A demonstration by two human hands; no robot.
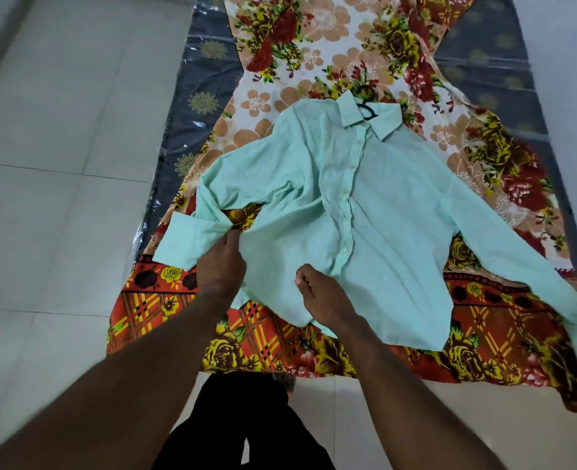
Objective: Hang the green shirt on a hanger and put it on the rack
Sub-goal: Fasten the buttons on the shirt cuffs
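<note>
Head cam, only view.

Counts: 1 green shirt, 1 hanger (only its black hook shows, poking out at the collar; rest is hidden under the fabric), 2 hands, 1 floral sheet, 1 mattress.

Shirt: lies front-up, flat on the sheet, collar far from the person, hem near. Buttoned placket runs down the middle, fabric creased. 2 sleeves: the one on the person's left is folded back so its cuff lies beside the left hand; the other sleeve stretches out to the right edge of frame, cuff end cut off.

Hands: left hand has fingers curled, pinching the shirt's side edge just below that cuff. Right hand sits on the lower front near the placket, fingers curled, pinching a bit of fabric; creases run toward it. Both forearms bare.

Surface/room: sheet is orange/red/yellow floral w/ a plaid border at the near end, spread over a grey mattress w/ gold flower print, wrapped in clear plastic. Mattress sits on a pale tiled floor. Person's black trousers at bottom of frame.
</note>
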